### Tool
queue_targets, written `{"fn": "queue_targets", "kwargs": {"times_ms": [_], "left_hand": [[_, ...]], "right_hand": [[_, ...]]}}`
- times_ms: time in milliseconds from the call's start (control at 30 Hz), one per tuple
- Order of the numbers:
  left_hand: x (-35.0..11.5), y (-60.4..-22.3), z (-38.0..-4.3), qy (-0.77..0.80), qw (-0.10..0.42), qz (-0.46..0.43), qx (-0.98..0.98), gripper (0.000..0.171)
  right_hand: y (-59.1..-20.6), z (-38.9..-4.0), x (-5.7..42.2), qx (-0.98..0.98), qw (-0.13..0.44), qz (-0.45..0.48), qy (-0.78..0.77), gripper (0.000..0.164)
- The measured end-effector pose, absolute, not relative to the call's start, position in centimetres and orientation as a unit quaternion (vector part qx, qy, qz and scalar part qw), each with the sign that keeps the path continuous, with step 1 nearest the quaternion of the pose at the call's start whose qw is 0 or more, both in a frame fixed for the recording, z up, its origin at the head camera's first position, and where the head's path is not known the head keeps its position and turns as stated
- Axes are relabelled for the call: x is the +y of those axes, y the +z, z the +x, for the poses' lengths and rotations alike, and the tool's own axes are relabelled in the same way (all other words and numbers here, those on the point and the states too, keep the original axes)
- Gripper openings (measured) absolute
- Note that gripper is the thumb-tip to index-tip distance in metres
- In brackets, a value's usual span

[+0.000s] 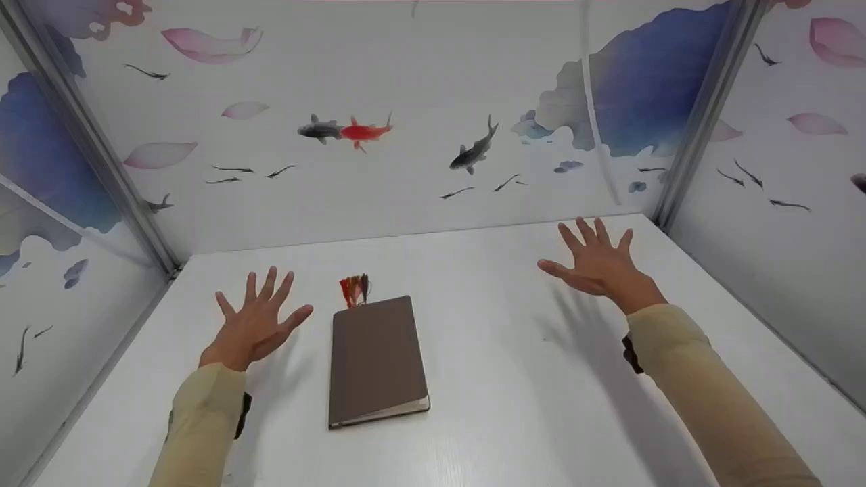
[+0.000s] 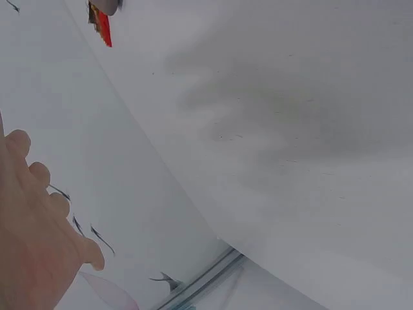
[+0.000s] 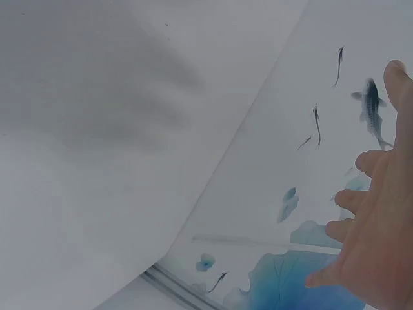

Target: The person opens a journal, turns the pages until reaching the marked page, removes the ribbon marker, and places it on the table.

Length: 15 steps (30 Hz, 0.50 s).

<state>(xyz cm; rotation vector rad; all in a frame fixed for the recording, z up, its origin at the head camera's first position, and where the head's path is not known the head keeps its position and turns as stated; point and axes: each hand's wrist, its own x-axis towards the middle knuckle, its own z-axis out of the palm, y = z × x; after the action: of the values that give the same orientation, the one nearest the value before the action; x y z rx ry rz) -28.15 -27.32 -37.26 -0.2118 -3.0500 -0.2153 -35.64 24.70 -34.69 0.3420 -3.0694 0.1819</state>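
A brown notebook (image 1: 377, 358) lies closed on the white table, its pale page edges showing at the near end. From its far end sticks a bunch of red, gold and dark tassels (image 1: 354, 289); a piece of red tassel (image 2: 103, 29) also shows at the top of the left wrist view. My left hand (image 1: 256, 326) hovers to the left of the notebook with its fingers spread, touching nothing. Farther off to the right, my right hand (image 1: 599, 265) is likewise raised with spread fingers, its shadow falling on the tabletop. Neither hand holds anything.
The white table (image 1: 494, 325) is enclosed by a back wall (image 1: 406, 196) and side walls printed with fish, petals and blue leaves. Metal posts (image 1: 707, 115) stand at the back corners.
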Motion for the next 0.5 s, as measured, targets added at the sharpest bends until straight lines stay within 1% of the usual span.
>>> {"fn": "queue_targets", "kwargs": {"times_ms": [267, 500], "left_hand": [[-26.4, -37.8, -27.4, -0.074, 0.066, -0.102, -0.990, 0.077], [-25.8, -38.3, -26.2, -0.078, 0.074, -0.144, -0.984, 0.074]], "right_hand": [[-34.8, -35.0, 23.9, -0.987, 0.040, 0.140, 0.068, 0.089], [-35.5, -34.0, 22.8, -0.981, 0.059, 0.171, 0.062, 0.090]]}}
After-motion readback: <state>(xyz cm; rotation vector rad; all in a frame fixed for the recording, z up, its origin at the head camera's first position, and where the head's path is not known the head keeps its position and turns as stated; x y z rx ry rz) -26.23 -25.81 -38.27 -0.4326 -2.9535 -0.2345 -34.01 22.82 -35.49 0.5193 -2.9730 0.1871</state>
